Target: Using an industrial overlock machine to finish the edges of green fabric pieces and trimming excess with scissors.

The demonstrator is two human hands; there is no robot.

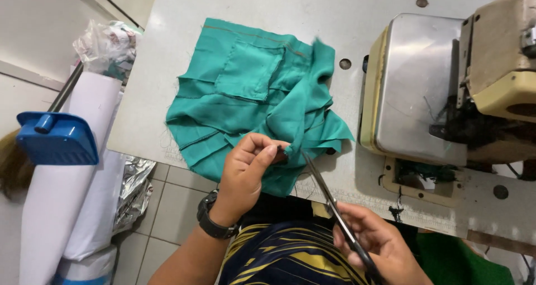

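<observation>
Grey sewing table (167, 50), left hand (248, 170) pinching teal fabric (245, 95), right hand (379, 246) gripping scissors (329, 198)

The cloth (251, 101) is thin teal woven fabric, matt, with frayed edges. The scissors (335, 207) have dark, dull metal blades. The desk (312, 11) is smooth, pale and worn. The machine's plate (416, 84) is brushed, shiny metal. The dustpan (56, 140) is glossy blue plastic.

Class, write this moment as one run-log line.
left hand: pinches green fabric | right hand: holds scissors, tips at pinched fold | fabric on white table | sewing machine at right
</observation>
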